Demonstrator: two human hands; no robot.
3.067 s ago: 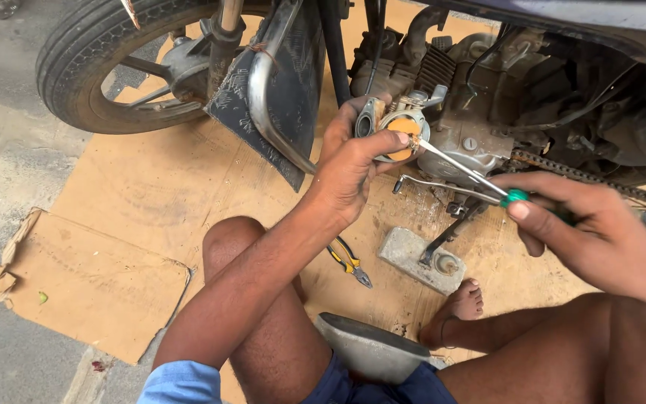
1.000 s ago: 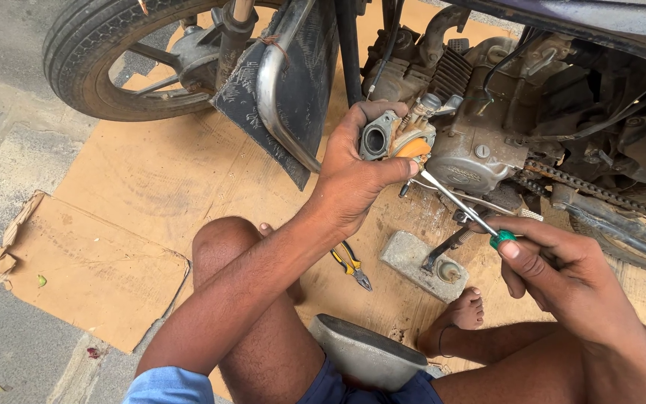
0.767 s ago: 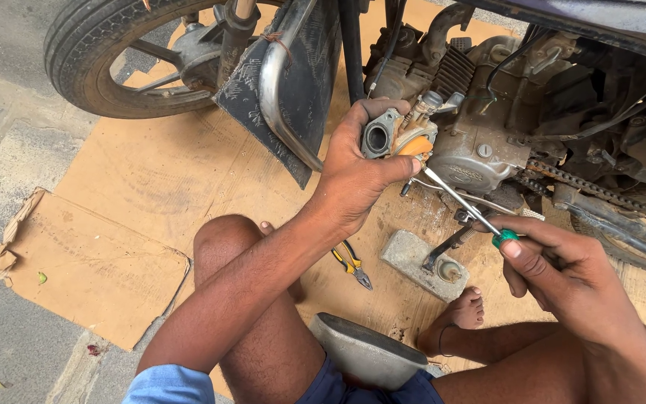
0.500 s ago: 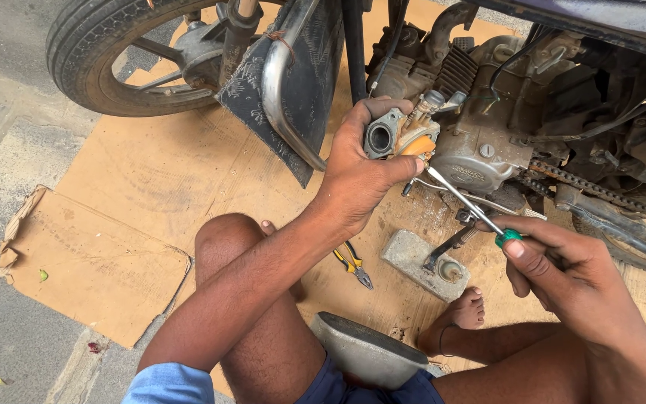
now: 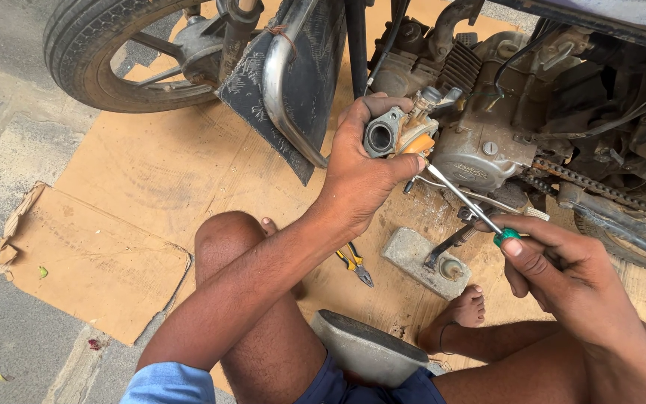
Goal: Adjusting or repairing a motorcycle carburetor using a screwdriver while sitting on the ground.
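Sitting on a grey metal seat (image 5: 368,350) on the ground, the person has bare knees up and a bare foot (image 5: 463,308) out on the cardboard (image 5: 143,187); the right hand (image 5: 562,277) is closest on that side, and its fingers are closed tight around the green handle of a screwdriver (image 5: 466,203); the thin metal shaft points up and away, and its tip sits at the small metal part; the left hand (image 5: 360,172) reaches further out, with its fingers wrapped around that small metal part (image 5: 398,135); it looks like a carburetor, grey with a round hole on one side and an orange bit underneath; the hand holds it up in the air just beside the engine (image 5: 480,142) of the motorbike, not fixed onto it.

So the part looks already off the bike; the poking or turning with the screwdriver seems to be in the middle; nothing shows the part opened up yet.

On the cardboard between the legs lie yellow-handled pliers (image 5: 354,263); near them sits a grey block (image 5: 424,262) with a little round cup shape on top; what is in that cup I cannot tell; no other bowl or box shows.

Furthest away are the front wheel (image 5: 114,52), a dark leg guard (image 5: 300,82), and the chain (image 5: 607,198).
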